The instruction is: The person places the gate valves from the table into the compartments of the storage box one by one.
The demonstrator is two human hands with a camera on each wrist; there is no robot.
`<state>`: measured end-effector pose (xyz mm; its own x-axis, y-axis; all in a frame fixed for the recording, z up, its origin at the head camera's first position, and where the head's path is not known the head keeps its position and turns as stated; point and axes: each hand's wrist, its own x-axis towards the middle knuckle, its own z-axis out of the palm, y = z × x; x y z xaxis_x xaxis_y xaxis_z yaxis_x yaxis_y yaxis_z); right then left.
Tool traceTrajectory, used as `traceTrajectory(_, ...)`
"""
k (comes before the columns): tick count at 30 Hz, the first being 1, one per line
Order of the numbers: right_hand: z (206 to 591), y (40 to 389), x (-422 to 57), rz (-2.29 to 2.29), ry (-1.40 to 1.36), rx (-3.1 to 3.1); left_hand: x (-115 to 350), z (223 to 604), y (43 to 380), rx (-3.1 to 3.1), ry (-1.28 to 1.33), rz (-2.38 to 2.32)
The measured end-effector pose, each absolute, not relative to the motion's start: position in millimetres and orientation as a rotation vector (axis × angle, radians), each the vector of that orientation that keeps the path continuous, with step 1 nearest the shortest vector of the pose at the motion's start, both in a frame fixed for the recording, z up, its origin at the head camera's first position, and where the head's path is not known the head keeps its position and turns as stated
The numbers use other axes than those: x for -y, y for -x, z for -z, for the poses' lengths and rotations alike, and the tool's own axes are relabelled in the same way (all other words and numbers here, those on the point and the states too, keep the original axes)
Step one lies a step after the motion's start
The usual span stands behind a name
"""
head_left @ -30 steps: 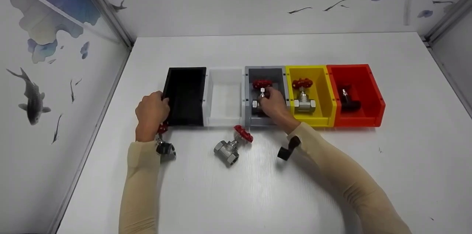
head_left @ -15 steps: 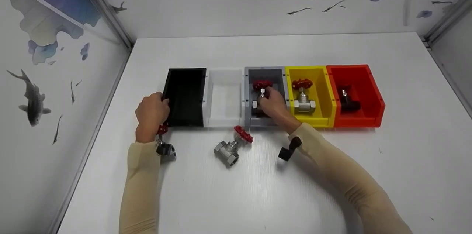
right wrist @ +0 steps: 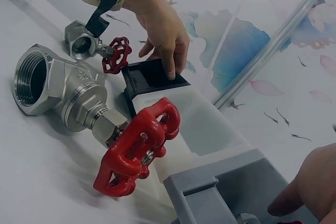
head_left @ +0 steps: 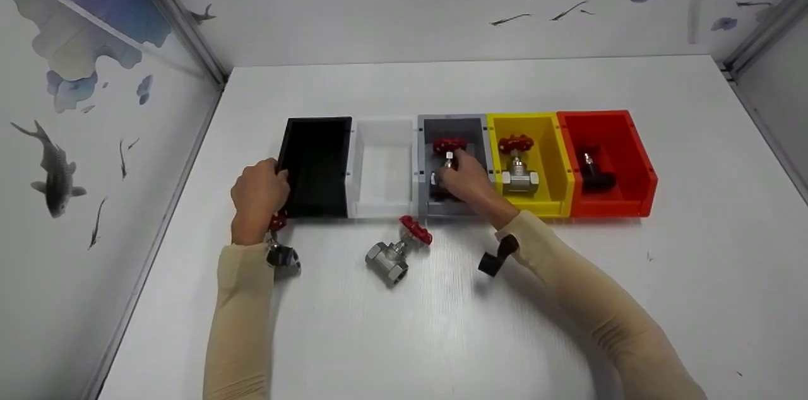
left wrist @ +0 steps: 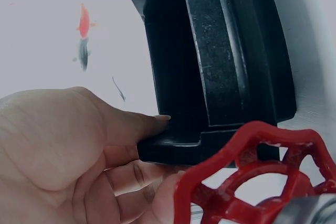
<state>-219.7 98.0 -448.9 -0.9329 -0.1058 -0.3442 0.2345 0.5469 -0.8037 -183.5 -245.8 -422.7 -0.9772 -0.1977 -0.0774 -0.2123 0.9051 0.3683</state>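
Note:
My left hand point(head_left: 259, 192) grips the side wall of the black bin point(head_left: 319, 163), thumb over the rim in the left wrist view and fingers outside. My right hand point(head_left: 467, 179) reaches into the grey bin point(head_left: 457, 125) and holds a metal valve with a red handwheel point(head_left: 449, 146); the hand covers part of its body. On the table before the bins lies another steel valve point(head_left: 388, 258), its red wheel pointing to the back right. A third valve, with a red handwheel point(left wrist: 252, 171), lies beside my left wrist, partly covered by it in the head view.
The white bin point(head_left: 386, 163) stands between the black and grey ones. A steel valve point(head_left: 521, 179) lies in the yellow bin point(head_left: 555, 166), and a dark-bodied valve point(head_left: 596, 179) in the red bin point(head_left: 637, 160). Printed panels point(head_left: 404, 21) border the table.
My right hand has shifted very slightly left over the valve in the grey bin. The left hand stays on the black bin.

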Motion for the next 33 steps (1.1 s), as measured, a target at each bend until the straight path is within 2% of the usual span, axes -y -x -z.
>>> traceTrajectory(7,444,213,-99,1.391,-0.099,-2.349,246,424,184,-3.042,0.325,-0.582)
traceTrajectory(33,419,183,-124,1.231,0.299,-2.543,245,422,182,-3.057,0.325,-0.587)
